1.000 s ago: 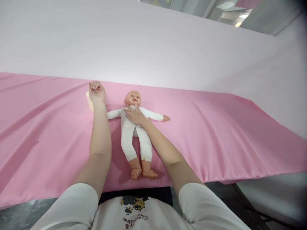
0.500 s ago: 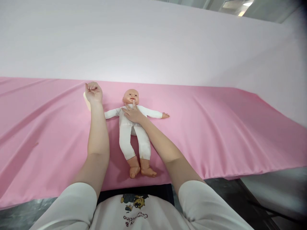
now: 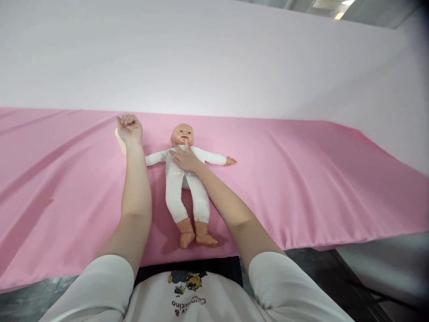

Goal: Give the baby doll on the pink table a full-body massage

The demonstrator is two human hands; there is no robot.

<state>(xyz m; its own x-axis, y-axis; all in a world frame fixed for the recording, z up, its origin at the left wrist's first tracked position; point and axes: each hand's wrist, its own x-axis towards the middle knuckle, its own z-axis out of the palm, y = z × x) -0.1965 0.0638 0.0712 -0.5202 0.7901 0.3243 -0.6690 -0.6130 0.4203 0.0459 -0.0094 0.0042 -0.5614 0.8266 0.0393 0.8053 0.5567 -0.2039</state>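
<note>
Two hands: right hand (image 3: 184, 159) flat, open-gripped on doll (image 3: 186, 179); left hand (image 3: 130, 129) curled, grip contents untellable; shirt (image 3: 187, 290) lettering mirrored, unreadable.

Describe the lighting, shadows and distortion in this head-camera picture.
Head view: soft, even light with no glare on the pink cloth; faint shadows lie beside the doll and under the left hand and right hand. Wide-angle warp bends the cloth's far edge; a bright ceiling lamp shows top right, and the right corners darken.
</note>
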